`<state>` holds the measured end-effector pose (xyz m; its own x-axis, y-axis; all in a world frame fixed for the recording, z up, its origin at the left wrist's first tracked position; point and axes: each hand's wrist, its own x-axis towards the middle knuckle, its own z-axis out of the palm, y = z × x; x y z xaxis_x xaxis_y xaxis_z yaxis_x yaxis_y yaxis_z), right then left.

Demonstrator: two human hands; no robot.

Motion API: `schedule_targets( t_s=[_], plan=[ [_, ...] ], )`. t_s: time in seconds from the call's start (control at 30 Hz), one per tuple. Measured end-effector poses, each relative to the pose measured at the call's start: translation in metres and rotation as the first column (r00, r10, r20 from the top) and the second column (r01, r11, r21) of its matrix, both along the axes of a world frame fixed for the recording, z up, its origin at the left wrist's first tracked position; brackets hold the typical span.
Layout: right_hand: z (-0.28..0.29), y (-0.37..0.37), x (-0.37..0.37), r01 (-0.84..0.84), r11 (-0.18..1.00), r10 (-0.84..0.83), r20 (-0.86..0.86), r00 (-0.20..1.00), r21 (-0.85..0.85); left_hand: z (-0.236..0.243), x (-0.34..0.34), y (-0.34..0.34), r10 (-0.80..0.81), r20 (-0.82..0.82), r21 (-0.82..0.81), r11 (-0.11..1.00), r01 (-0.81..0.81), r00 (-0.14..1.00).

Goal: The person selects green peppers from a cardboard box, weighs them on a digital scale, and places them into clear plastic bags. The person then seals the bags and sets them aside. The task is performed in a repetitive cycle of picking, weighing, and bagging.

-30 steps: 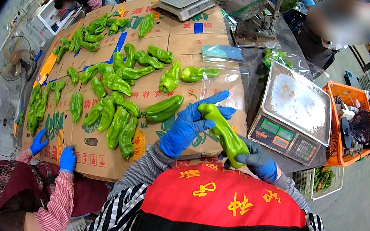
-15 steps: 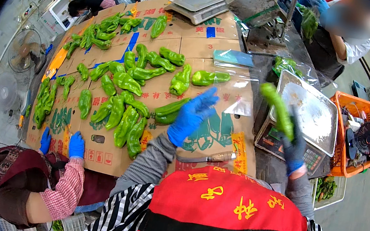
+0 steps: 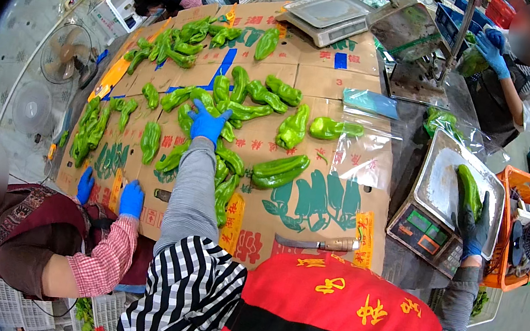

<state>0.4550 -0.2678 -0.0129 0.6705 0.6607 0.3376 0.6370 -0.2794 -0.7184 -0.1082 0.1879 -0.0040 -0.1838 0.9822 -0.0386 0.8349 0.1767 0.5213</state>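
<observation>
My left hand (image 3: 208,122), in a blue glove, reaches over a spread of long green peppers (image 3: 293,127) on the flattened cardboard. Its fingers are apart on top of the middle peppers, and its palm is hidden. My right hand (image 3: 474,230), in a dark grey glove with a blue cuff, has its fingers round the lower end of one green pepper (image 3: 467,186). That pepper is over the metal pan of a weighing scale (image 3: 431,176). A knife with a wooden handle (image 3: 334,244) lies on the cardboard in front of me.
A second scale (image 3: 327,16) stands at the far edge. An orange basket (image 3: 495,268) holding a small black fan is right of my scale. Clear plastic bags (image 3: 367,157) lie on the cardboard. Another person's blue-gloved hands (image 3: 131,198) rest at the near left edge; other people work at the far side.
My left hand has moved left and away from me onto the peppers. My right hand has brought the pepper right, over the scale pan. The view has shifted.
</observation>
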Motion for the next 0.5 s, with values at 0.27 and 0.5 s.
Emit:
schedule_targets(
  t_s=[0.27,0.5],
  plan=[
    [0.066,0.015,-0.062,0.008,0.991,-0.039,0.226,0.973,0.133,-0.07,-0.009,0.027,-0.132,0.272,0.316,0.948,0.041,0.953],
    [0.081,0.025,-0.123,-0.208,0.951,0.205,0.035,0.978,0.229,-0.002,0.035,-0.07,-0.087,0.989,0.127,0.918,0.376,-0.121]
  ],
)
